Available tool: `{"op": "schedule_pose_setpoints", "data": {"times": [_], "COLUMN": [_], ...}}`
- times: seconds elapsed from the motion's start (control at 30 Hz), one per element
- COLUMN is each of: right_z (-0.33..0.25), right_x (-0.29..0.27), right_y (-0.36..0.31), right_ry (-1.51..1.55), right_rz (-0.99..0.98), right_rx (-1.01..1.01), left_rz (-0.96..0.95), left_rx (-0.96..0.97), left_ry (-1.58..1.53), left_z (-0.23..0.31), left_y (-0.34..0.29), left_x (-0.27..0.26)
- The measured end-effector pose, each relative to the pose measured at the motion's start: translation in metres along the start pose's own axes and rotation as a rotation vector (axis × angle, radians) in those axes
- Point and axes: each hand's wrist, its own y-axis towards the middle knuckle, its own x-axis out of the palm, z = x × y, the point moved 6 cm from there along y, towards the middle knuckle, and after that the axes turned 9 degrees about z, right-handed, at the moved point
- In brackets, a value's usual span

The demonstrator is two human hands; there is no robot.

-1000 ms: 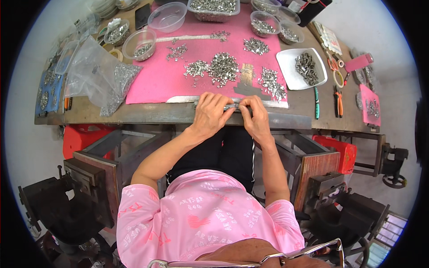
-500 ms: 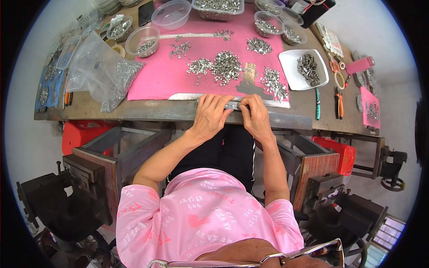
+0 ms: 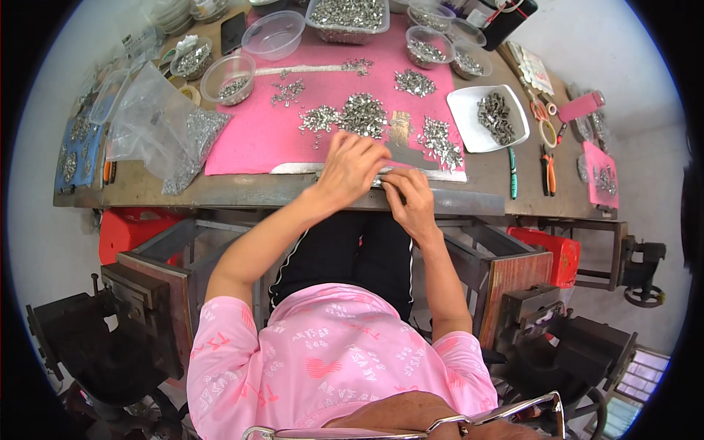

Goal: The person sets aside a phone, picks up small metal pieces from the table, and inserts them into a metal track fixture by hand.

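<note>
In the head view, your left hand [image 3: 353, 167] curls its fingers together; you can't tell whether they pinch anything. Your right hand [image 3: 412, 196] has its fingertips at a small silvery piece [image 3: 378, 179] on the bench's front edge; its grip is unclear too. From that piece, a metal heap [image 3: 363, 115] lies at 12 o'clock, the white tray [image 3: 463, 126] at 2, pliers [image 3: 548, 172] at 3.

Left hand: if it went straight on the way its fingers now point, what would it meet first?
Ahead of the left hand, the grey patch on the large pink mat looks first in line; the hand's height is unclear, so it might pass above.
</note>
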Motion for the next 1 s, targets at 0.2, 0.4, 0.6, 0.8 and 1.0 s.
{"op": "schedule_pose_setpoints", "data": {"times": [0.2, 0.4, 0.6, 0.8, 1.0], "right_z": [0.023, 0.024, 0.063, 0.078, 0.076], "right_x": [0.000, -0.001, -0.014, 0.011, 0.015], "right_y": [-0.010, -0.007, 0.023, 0.041, 0.047], "right_ry": [0.184, 0.209, -0.086, -0.356, -0.406], "right_rz": [0.114, 0.116, 0.195, -0.004, -0.053], "right_rx": [0.269, 0.255, 0.249, 0.071, 0.069], "left_rz": [-0.322, -0.561, -0.453, -0.571, -0.513], "left_rx": [0.206, 0.203, 0.203, 0.164, 0.175], "left_ry": [0.137, 0.155, 0.052, 0.253, 0.181], "left_z": [-0.028, -0.038, -0.026, -0.022, -0.017], "left_y": [0.048, 0.055, 0.041, 0.009, 0.012], "left_x": [0.061, 0.082, 0.052, 0.040, 0.042]}}
